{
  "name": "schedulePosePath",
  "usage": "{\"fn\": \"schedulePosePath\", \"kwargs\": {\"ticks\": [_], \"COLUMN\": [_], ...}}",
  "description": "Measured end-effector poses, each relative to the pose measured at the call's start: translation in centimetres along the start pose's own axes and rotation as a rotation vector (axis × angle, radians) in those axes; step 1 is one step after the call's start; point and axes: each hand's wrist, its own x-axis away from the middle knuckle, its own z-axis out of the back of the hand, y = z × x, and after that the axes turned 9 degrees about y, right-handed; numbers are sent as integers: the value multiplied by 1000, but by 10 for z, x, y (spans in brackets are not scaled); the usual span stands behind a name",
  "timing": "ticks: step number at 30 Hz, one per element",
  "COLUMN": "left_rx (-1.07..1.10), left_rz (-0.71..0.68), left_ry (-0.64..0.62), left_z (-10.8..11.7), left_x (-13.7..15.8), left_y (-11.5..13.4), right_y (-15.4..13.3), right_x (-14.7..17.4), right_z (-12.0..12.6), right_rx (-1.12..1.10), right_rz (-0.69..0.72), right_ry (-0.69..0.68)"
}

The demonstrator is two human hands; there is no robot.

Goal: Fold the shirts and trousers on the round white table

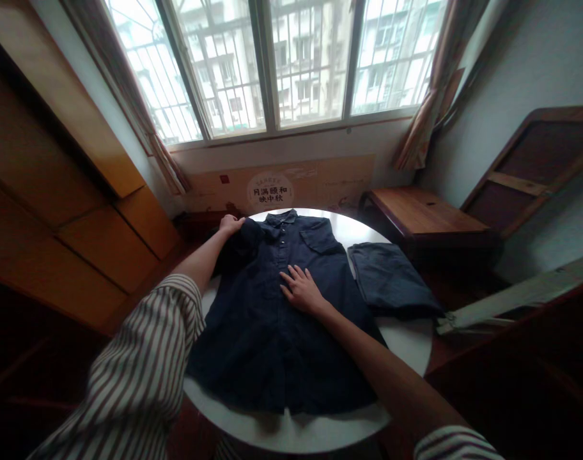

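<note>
A dark navy button-up shirt (291, 338) lies front side up on a round white table (409, 338), its collar toward the window and its hem toward me. My left hand (231, 225) is closed on the shirt's sleeve at the upper left, where the cloth is bunched and dark. Flat on the middle of the shirt front, beside the button placket, rests my right hand (301, 289) with its fingers spread. To the right of the shirt sits a folded dark blue garment (392, 278), partly over the table's edge.
A wooden side table (428, 214) stands beyond the table at the right, with a wood-framed panel (536, 172) leaning on the wall. Orange-brown cabinets (100, 249) line the left side. Under the barred window is a printed banner (282, 185).
</note>
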Motion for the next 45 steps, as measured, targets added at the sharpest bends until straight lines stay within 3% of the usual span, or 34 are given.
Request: {"fn": "schedulePosePath", "kwargs": {"ticks": [4, 9, 15, 18, 22, 28, 32, 41, 43, 45], "left_rx": [45, 170, 420, 550, 688, 776, 793, 423, 394, 359], "left_rz": [101, 57, -20, 22, 115, 166, 100, -44, -165, -405], "left_ry": [-80, -144, -26, 15, -42, -7, 64, 211, 219, 198], "left_z": [-10, -26, -33, -32, -34, -42, -42, -29, -21, -9], "left_x": [-16, -21, -27, -32, -36, -37, -41, -27, -6, 32], "left_y": [-6, -4, 4, 9, 13, 11, 11, -1, 4, 6], "right_y": [-1, -2, 0, 1, 1, 0, 0, 1, 1, 1], "right_x": [1, 2, 2, 2, 3, 3, 2, 3, 3, 3], "right_z": [1, 1, -1, -2, -4, -3, -2, -3, -3, -3], "right_rx": [-17, -24, -30, -24, -21, -22, -20, -26, -26, -28], "right_rz": [-8, 1, 4, 4, 6, 14, 11, 12, 11, 11], "right_ry": [1, -1, 3, 7, 16, 27, 21, 23, 23, 24]}}
